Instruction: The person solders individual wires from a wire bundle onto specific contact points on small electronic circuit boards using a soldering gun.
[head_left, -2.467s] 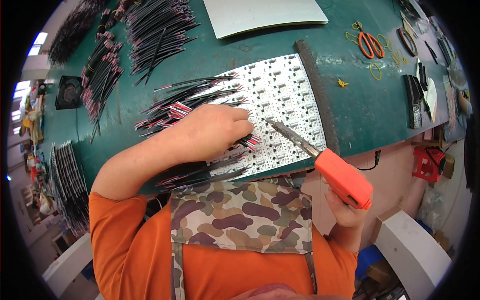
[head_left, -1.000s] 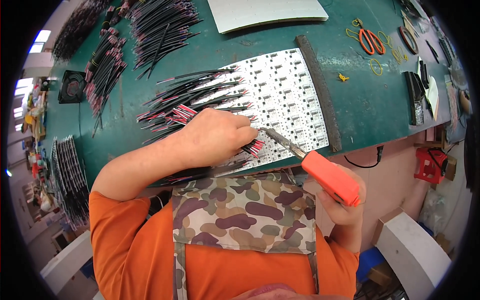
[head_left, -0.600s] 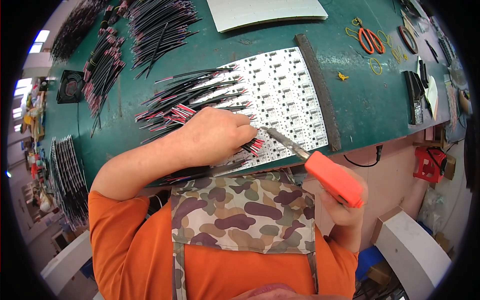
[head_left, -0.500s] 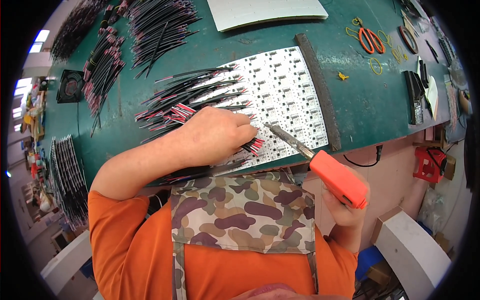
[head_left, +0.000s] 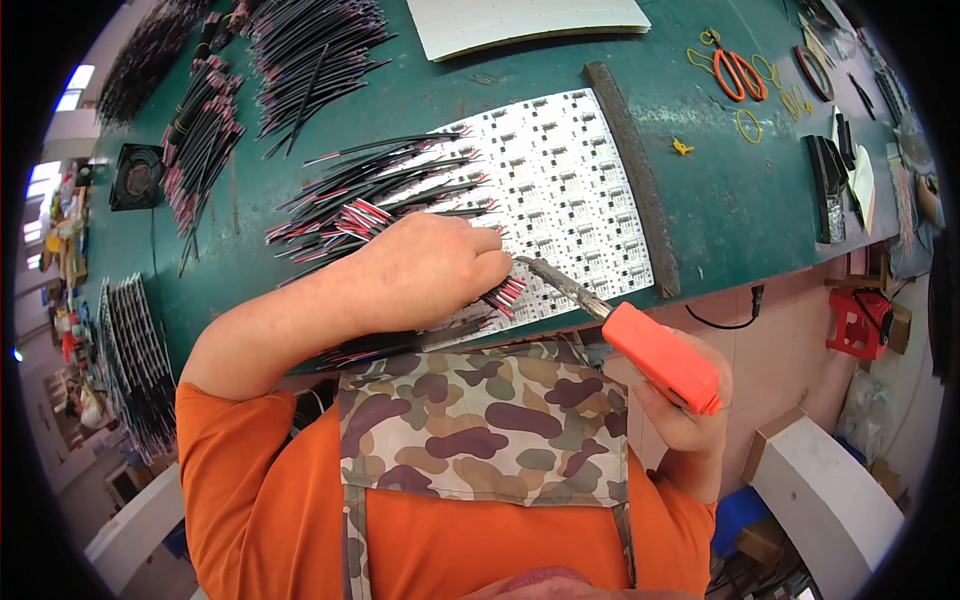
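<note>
My left hand (head_left: 440, 262) is closed round a bundle of wires (head_left: 505, 297) in black, red and white, whose ends stick out below the fingers and behind the wrist. It rests over a white circuit board panel (head_left: 575, 190) with rows of small dark parts. Along the panel's left part lie several black wires (head_left: 400, 187) with their tips on the board. My right hand (head_left: 690, 400) grips a soldering iron (head_left: 660, 355) with a red handle. The iron's dark tip points left and sits close by my left fingertips; whether it touches a wire is too small to tell.
A dark bar (head_left: 632, 180) lies along the panel's right edge. Behind it is a stack of white boards (head_left: 530, 25). Orange-handled scissors (head_left: 738, 77) lie at the back right, and wire bundles (head_left: 310, 65) at the back left. A small black fan (head_left: 137, 177) stands left.
The soldering iron has moved a little to the left, its tip now close to my left fingertips. My left hand keeps its place with the wires.
</note>
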